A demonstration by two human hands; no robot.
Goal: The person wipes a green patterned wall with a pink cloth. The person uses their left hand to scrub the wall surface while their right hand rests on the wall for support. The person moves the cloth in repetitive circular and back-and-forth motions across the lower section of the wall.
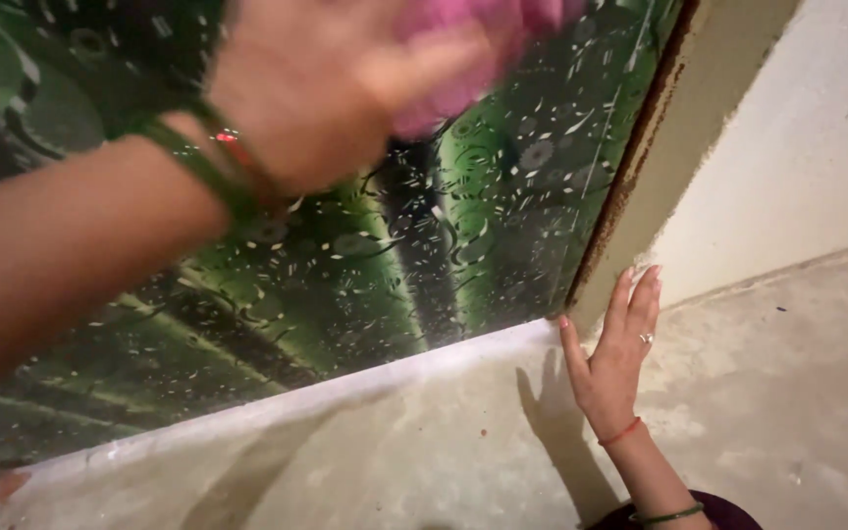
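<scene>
From where I stood, the left hand [316, 88] was up against the green patterned glass [365, 265], blurred with motion, its fingers closed round a pink cloth [473, 49] pressed to the upper part of the pane. Green bangles [198, 162] circled that wrist, too smeared to count, with a spot of red among them. The glass below and right of the cloth was speckled all over with pale flecks and streaks; whether those were dirt or part of the pattern, I could not tell. If dirt, I judged the wiping far from finished, with most of the visible pane left to do. Along the bottom ran one pale sill [277, 402], dusty, with a reddish smudge at its far left end. Further right, one rusty-edged frame [640, 167] closed off the pane. The right hand [615, 358] lay flat and open on the wall [787, 393] just beside the frame, fingers spread, holding nothing. It wore one ring, one red thread at the wrist and one green bangle lower down. So: two hands, one cloth, one pane.
</scene>
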